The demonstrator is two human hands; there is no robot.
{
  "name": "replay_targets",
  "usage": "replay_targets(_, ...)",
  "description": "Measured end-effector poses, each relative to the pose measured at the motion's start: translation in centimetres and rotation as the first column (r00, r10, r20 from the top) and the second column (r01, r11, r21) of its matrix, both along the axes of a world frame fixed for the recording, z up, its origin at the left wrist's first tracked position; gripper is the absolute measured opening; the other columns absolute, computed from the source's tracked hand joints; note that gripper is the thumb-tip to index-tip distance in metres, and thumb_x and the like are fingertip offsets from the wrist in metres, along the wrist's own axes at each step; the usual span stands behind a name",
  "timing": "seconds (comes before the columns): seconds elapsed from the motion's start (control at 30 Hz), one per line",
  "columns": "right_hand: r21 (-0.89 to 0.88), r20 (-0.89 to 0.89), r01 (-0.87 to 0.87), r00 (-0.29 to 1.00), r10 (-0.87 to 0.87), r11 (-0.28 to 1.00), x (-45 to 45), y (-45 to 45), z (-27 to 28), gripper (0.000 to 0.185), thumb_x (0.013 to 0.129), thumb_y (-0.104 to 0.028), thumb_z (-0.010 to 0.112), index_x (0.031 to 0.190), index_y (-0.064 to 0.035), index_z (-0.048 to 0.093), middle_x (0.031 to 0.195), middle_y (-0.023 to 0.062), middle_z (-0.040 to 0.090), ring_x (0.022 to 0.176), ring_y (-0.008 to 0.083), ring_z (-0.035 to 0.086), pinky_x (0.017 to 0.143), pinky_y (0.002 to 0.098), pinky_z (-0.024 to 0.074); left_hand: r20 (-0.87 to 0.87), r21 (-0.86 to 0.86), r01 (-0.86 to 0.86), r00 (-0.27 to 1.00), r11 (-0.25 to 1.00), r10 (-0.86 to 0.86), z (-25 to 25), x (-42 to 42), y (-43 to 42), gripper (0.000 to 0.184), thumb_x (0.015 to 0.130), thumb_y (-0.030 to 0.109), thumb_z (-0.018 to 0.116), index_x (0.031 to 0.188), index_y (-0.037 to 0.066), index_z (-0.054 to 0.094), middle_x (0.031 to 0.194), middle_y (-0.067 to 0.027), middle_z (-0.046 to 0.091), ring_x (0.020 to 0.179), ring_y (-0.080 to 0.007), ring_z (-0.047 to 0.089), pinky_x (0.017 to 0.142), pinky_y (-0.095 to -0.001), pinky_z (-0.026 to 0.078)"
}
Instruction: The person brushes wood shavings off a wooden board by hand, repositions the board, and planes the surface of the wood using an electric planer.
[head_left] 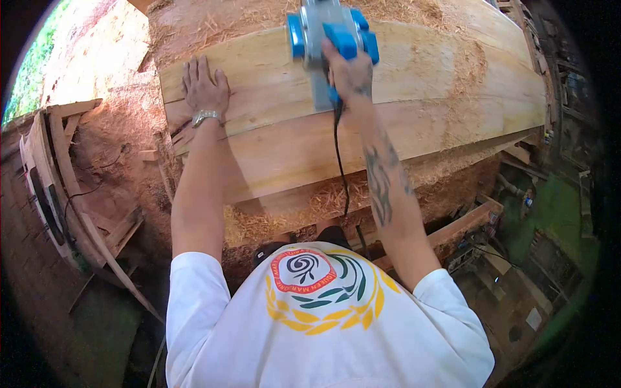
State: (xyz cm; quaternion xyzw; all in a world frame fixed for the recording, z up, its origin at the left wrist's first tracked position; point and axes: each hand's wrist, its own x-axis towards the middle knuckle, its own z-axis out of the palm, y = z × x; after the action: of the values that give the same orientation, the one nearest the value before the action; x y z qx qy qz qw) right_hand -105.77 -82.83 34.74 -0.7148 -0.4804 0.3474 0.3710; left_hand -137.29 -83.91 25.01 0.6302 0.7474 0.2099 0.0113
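My right hand (352, 74) is wrapped round the rear handle of a blue and grey electric planer (318, 39), which rests on the wooden boards near the top of the view. A black power cord (337, 142) runs from the planer back toward my body. Flat on the left end of the pale wooden boards (278, 152) lies my left hand (206, 90), fingers stretched out, a metal watch on its wrist. The planer's underside is hidden against the wood.
Wood shavings (278, 223) cover the near edge and parts of the boards. Curved timber pieces (68, 168) stand on the left. A wooden beam (469, 223) and cluttered items are at lower right. Sawdust covers the ground (123, 97) at upper left.
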Motion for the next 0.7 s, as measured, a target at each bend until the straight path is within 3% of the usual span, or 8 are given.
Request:
replay_targets(0.17,-0.217,-0.191,0.013,0.98,-0.056,0.976,0.3,-22.6,2.3,0.031,0.093,-0.031,0.078,0.101,-0.0022,0.07,0.079,0.0043,0.066,0.072,0.0155,0.059,0.068,0.0343,0.0487,0.01,0.019,0.009,1.0,1.0,-0.009,-0.2,0.1,-0.1,0.06,0.097,0.039,0.055,0.151,0.012,0.05,0.162,-0.0141,0.041,0.153,-0.033,0.031,0.126,-0.0492,0.02)
replay_targets(0.23,-0.261,-0.19,0.011,0.98,-0.063,0.965,0.4,-30.9,3.6,0.031,0.093,-0.026,0.078,0.109,-0.0006,0.07,0.081,0.0019,0.065,0.075,0.0129,0.057,0.069,0.0333,0.0486,0.002,0.016,0.006,1.0,1.0,-0.006,-0.1,0.0,-0.2,0.061,0.097,0.039,0.054,0.151,0.012,0.05,0.163,-0.014,0.041,0.153,-0.0329,0.031,0.126,-0.0491,0.02)
replay_targets(0.33,-0.245,-0.171,-0.038,0.985,-0.004,0.969,0.3,-35.9,5.5,0.034,0.092,-0.026,0.078,0.11,0.0007,0.069,0.079,0.0026,0.064,0.072,0.0124,0.056,0.067,0.0333,0.048,0.0,0.002,0.003,1.0,1.0,-0.003,-0.1,0.2,0.1,0.061,0.097,0.039,0.053,0.152,0.012,0.049,0.163,-0.0139,0.04,0.153,-0.0332,0.031,0.127,-0.0492,0.02)
replay_targets(0.53,-0.304,-0.148,-0.073,0.989,0.029,0.95,-0.3,-28.3,4.3,0.03,0.092,-0.027,0.078,0.101,0.0005,0.069,0.076,0.0046,0.064,0.071,0.0138,0.058,0.065,0.0334,0.0486,-0.006,-0.011,-0.017,1.0,1.0,0.017,-0.1,0.4,-0.1,0.06,0.097,0.038,0.053,0.152,0.012,0.049,0.164,-0.0132,0.039,0.154,-0.0332,0.03,0.127,-0.0501,0.019)
replay_targets(0.7,-0.074,-0.179,-0.106,0.98,0.091,0.992,-4.1,-12.3,2.1,0.034,0.091,-0.035,0.078,0.098,-0.0024,0.074,0.084,0.0095,0.074,0.081,0.0216,0.069,0.076,0.0388,0.0539,0.016,0.002,-0.008,1.0,1.0,0.008,-0.3,0.0,0.1,0.058,0.098,0.038,0.052,0.149,0.013,0.051,0.163,-0.0134,0.04,0.153,-0.0329,0.031,0.127,-0.0508,0.02)
